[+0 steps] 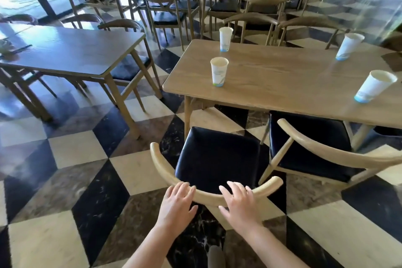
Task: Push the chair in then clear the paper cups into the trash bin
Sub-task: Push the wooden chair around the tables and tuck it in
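Here the chair (217, 159) stands pulled out from the near left corner of the table (282, 80), its dark padded seat clear of the tabletop's edge, while a second chair (315, 143) to its right sits partly tucked under. Both hands rest on the curved wooden back rail: the left hand (177, 202) and the right hand (237, 200) lie side by side, fingers fairly straight and spread over the top of the rail, not wrapped round it.

The chair looks like a stiff wooden frame, moderately light, and should slide easily on the glossy checkered floor (76, 180); the back rail is the natural place to push, evenly so it goes in straight.

Four paper cups stand upright on the tabletop: one (219, 72) near the left edge, one (225, 39) by the far left corner, one (349, 47) towards the far right, one (375, 86) near the right front edge. They are light and easily crushed or tipped. No trash bin is in view.
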{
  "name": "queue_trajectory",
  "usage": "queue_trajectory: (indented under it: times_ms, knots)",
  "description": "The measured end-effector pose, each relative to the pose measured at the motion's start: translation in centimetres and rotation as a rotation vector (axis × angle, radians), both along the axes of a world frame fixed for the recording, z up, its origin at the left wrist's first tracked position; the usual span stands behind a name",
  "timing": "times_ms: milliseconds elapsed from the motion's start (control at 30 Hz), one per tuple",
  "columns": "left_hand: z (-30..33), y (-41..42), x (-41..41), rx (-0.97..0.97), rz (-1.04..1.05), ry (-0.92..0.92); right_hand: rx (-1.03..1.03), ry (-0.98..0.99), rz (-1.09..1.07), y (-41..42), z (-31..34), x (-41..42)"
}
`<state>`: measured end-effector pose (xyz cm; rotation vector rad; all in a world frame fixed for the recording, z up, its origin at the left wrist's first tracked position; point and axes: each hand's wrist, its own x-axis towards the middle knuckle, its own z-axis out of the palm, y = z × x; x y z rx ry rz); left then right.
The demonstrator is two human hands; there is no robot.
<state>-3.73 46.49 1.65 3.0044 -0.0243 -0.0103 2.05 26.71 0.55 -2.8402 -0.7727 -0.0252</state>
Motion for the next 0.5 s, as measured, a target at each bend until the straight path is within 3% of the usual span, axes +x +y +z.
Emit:
queue_trajectory:
  times_ms: [500]
  knots:
    - [-3.1,6.0,4.4,0.015,-0.284,0.071,-0.096,0.163,-0.188,2.6,-2.2,-0.6]
